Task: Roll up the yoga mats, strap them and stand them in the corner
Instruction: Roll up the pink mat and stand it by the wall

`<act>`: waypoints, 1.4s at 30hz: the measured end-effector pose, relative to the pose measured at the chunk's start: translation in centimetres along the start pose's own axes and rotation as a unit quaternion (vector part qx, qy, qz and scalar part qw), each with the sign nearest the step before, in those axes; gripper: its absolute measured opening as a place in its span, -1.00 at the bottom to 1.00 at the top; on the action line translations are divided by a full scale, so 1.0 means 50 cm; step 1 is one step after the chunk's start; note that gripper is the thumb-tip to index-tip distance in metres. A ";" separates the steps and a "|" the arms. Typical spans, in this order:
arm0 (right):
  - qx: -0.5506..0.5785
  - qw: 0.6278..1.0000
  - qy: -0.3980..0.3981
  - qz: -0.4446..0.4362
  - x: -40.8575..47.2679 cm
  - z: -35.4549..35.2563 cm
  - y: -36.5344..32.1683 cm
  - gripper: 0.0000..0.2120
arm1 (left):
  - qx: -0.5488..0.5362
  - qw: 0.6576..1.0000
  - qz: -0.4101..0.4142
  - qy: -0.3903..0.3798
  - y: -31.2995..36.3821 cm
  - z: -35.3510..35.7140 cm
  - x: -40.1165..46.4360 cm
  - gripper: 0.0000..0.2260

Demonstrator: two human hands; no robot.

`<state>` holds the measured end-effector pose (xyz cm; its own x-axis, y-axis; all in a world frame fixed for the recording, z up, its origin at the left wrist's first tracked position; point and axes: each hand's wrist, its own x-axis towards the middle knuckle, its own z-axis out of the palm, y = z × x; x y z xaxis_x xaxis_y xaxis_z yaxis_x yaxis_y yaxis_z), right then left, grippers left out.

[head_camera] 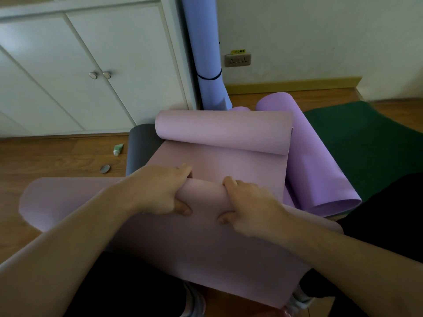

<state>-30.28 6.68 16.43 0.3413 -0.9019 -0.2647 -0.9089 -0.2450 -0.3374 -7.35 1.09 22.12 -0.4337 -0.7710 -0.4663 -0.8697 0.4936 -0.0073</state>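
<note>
Pink yoga mat, far end curled, lies over the person's lap with left hand and right hand both clenched on its roll, hemmed by a purple mat and white cabinet, bare wooden floor leftward.

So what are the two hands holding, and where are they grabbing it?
Both the left hand and the right hand grip the pale pink foam yoga mat, around the middle of its rolled near end, fingers over the top, thumbs underneath.

pink mat | half-rolled (far end curled) | blue mat | strapped, upright
</note>
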 end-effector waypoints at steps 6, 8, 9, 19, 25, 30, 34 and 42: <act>0.039 0.998 -0.047 0.024 0.011 -0.031 0.014 -0.49 | 0.045 0.997 0.015 0.062 -0.002 -0.004 -0.001 -0.49; 0.025 0.999 -0.038 0.014 0.006 -0.031 0.013 -0.45 | 0.050 0.997 0.018 0.058 0.000 -0.002 0.003 -0.52; 0.003 1.000 -0.025 0.000 0.002 -0.029 0.010 -0.42 | 0.050 0.997 0.019 0.054 0.000 -0.001 0.005 -0.54; -0.005 1.000 -0.026 -0.013 0.002 -0.022 0.004 -0.54 | -0.040 0.999 -0.004 -0.010 -0.005 -0.011 -0.001 -0.43; 0.028 0.998 -0.049 -0.012 0.003 -0.031 0.007 -0.51 | 0.041 0.999 -0.019 0.002 -0.002 -0.019 -0.010 -0.43; -0.030 0.999 -0.015 -0.027 -0.010 -0.016 -0.001 -0.25 | -0.025 0.999 -0.036 0.014 0.002 -0.021 -0.011 -0.46; -0.022 1.000 -0.017 -0.002 -0.003 -0.011 0.000 -0.38 | -0.035 0.999 -0.039 -0.002 0.011 -0.024 -0.014 -0.55; 0.036 0.997 -0.066 -0.001 -0.001 -0.016 0.012 -0.54 | 0.046 0.999 0.011 -0.019 0.008 -0.002 -0.007 -0.38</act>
<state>-31.02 6.27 16.97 0.3752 -0.8462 -0.3783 -0.8907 -0.2160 -0.4001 -7.59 1.51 22.35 -0.4412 -0.7450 -0.5003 -0.8341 0.5461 -0.0776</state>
